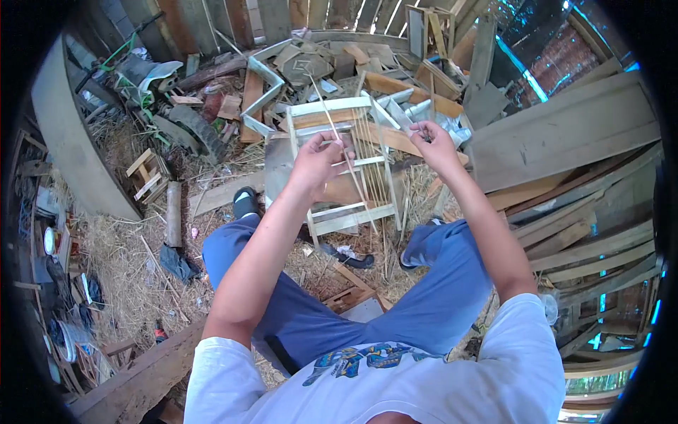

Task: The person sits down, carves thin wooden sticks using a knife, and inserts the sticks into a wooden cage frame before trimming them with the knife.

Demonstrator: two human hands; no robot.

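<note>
Curved panel [74,141]: smooth, upright.
Left hand [315,162]: fingers pinching a thin strip [321,99].
Strip: pale, slender, slanting over the slatted wooden frame [339,223].
Right hand [436,147]: fingertips bunched; cannot tell if gripping.
Broad board [565,134]: weathered, flanking scrap.

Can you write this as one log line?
left hand: holds thin wooden strip | right hand: raised, contents unclear | nearby: slatted wooden frame
</note>
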